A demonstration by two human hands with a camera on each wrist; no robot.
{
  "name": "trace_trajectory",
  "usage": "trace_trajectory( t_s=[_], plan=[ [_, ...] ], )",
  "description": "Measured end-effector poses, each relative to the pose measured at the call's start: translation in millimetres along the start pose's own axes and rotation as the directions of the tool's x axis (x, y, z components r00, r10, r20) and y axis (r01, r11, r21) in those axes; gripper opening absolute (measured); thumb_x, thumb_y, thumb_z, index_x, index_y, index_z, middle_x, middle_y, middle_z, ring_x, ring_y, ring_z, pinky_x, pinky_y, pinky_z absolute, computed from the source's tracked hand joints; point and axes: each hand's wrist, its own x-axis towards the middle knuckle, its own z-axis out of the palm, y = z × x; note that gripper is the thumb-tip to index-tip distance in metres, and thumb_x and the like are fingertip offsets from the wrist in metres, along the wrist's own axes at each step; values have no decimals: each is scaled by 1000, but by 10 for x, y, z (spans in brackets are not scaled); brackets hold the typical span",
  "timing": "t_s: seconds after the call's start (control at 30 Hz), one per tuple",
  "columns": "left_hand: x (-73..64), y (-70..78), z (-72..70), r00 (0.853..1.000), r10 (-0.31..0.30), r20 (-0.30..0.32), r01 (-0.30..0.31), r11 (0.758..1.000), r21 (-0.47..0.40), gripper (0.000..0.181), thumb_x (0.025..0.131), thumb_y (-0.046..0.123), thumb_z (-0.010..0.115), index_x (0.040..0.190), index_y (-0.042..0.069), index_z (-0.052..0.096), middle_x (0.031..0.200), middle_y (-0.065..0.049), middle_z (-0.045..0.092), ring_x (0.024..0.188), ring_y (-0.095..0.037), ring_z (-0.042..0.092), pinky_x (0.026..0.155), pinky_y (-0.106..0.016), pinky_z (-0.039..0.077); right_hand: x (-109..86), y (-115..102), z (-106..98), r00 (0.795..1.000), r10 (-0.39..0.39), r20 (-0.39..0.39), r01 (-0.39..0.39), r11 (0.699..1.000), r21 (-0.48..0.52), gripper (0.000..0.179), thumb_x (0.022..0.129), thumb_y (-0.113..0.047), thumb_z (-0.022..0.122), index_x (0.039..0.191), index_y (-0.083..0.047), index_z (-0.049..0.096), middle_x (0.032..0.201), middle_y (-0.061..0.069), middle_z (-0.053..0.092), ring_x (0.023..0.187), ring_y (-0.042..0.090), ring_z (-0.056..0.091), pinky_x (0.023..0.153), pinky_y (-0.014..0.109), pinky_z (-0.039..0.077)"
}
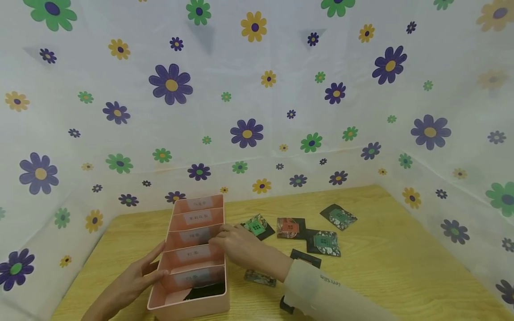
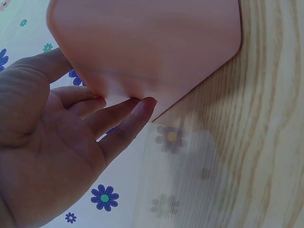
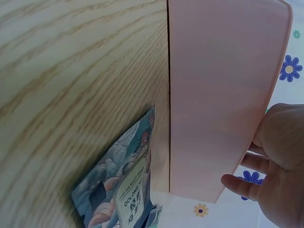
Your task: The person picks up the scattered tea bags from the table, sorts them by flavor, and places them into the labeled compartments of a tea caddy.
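A pink divided box (image 1: 188, 307) stands on the table, its compartments labelled on paper strips. My left hand (image 1: 134, 278) grips its left wall, thumb over the rim; the left wrist view shows fingertips (image 2: 145, 107) against the outer side. Over the right rim, my right hand (image 1: 237, 243) reaches into the middle compartment with bent fingers. What lies between those fingers is hidden; a dark edge shows beneath them. In the right wrist view the hand (image 3: 280, 161) is above the rim. A black packet (image 1: 206, 291) lies in the nearest compartment.
Right of the box lie several tea packets: a green-labelled one (image 1: 257, 226), a red-labelled one (image 1: 290, 228), two dark green ones, and others partly under the right sleeve (image 1: 321, 290). An oolong packet (image 3: 126, 185) lies beside the box. Flowered sheeting (image 1: 273, 98) surrounds the table.
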Motion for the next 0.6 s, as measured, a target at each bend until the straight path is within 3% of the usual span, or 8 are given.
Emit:
trace_trajectory(
  t_s=[0.17, 0.4, 0.5, 0.6],
  plan=[
    [2, -4, 0, 1000, 8, 1, -8, 1000, 0, 78, 109, 22, 56, 166, 5, 7, 167, -32, 7, 144, -58, 28, 101, -42, 54, 2, 11, -5, 1000, -1, 5, 1, 1000, 21, 31, 103, -4, 61, 129, -17, 72, 119, -8, 73, 119, 13, 60, 82, 27, 56],
    [-3, 8, 5, 1000, -4, 7, 4, 1000, -10, 78, 109, 22, 56, 166, 4, 6, 167, -32, 6, 144, -59, 29, 101, -44, 53, 8, 38, 29, 999, -33, -6, 33, 998, 58, 35, 99, 1, 64, 129, -13, 72, 122, -4, 73, 124, 16, 61, 102, 23, 49],
    [-1, 13, 5, 1000, 1, 8, -1, 1000, -14, 78, 109, 22, 56, 166, 4, 5, 167, -32, 5, 144, -59, 28, 101, -44, 53, -8, 63, 29, 999, 5, 47, -14, 984, 176, 39, 100, 3, 59, 134, -12, 69, 130, -3, 69, 131, 18, 56, 105, 22, 47],
    [0, 20, 3, 1000, 7, 9, -7, 1000, -14, 78, 109, 22, 56, 166, 4, 5, 167, -33, 5, 144, -59, 27, 101, -43, 53, -44, 106, 0, 991, 50, 123, -93, 922, 375, 39, 107, 0, 49, 142, -11, 63, 146, 3, 60, 144, 21, 45, 111, 28, 43]
  ],
)
